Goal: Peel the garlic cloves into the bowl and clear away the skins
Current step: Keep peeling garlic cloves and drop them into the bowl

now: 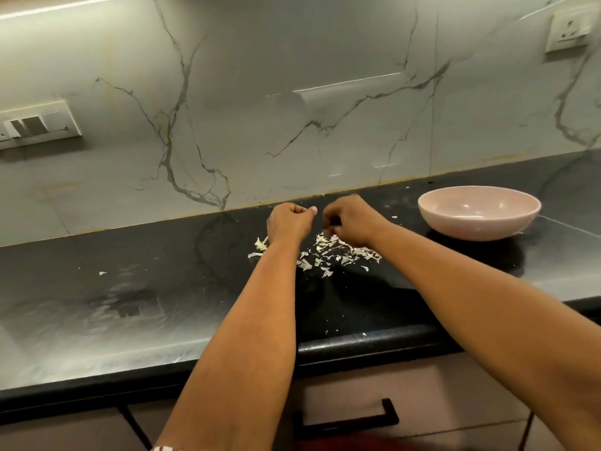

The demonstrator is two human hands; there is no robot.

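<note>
Hands: left hand [290, 222] and right hand [353, 221] are held curled, close together; contents cannot be told.
Skins [335, 255]: scattered beneath both hands.
Bowl [479, 212]: set right of the right hand.

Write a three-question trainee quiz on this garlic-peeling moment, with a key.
1. True or false: the pink bowl sits to the right of both hands.
2. Where do the garlic skins lie? A) in the bowl B) on the black countertop C) on the floor
3. Which hand is nearer the bowl?

Key:
1. True.
2. B; they lie scattered below the left hand and right hand.
3. The right hand.
</note>
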